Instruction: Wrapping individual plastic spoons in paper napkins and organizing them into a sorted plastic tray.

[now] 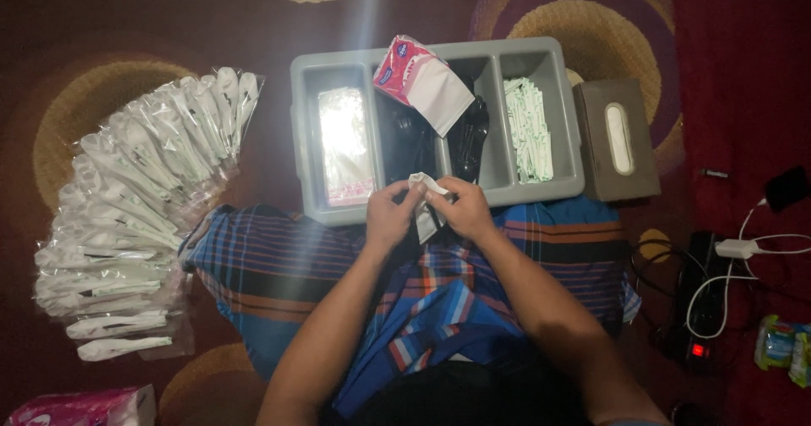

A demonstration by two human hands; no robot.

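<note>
Both sets of fingers are pinching a folded white napkin [425,186], left hand [389,217] and right hand [463,211] gripping it just near the grey divided tray [308,130]. Wrapped spoon packs [135,215] are fanning out on the left.

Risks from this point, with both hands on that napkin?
1. The tissue pack is perched tilted across the grey tray's dividers; a bump could tip it.
2. Left hand and right hand fold the white napkin over black cutlery; it could drop in.
</note>
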